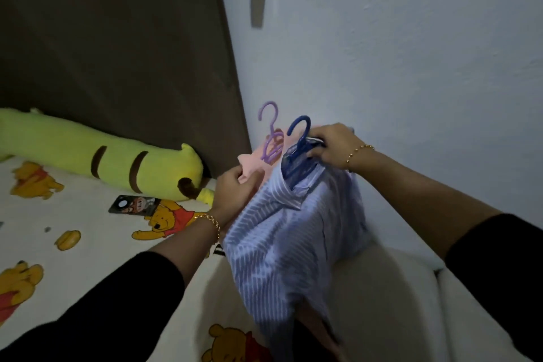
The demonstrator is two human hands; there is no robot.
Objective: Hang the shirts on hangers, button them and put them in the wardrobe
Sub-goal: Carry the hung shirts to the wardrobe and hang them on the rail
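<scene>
A blue-and-white striped shirt (pixel 282 247) hangs in the air over the bed's edge with a blue hanger (pixel 299 144) pushed into its collar, hook up. My right hand (pixel 335 145) grips the hanger's shoulder and the collar at the top right. My left hand (pixel 239 188) pinches the shirt's left collar side together with a pink garment (pixel 249 166). A purple hanger (pixel 271 138) sits in that pink garment just behind, hook upward.
The bed sheet (pixel 97 232) with cartoon bears lies on the left, with a long yellow-green plush toy (pixel 117 161) against the dark headboard (pixel 117 47). A small dark card (pixel 133 204) lies on the sheet. A pale wall (pixel 411 67) stands right, a cream cushion (pixel 382 303) below.
</scene>
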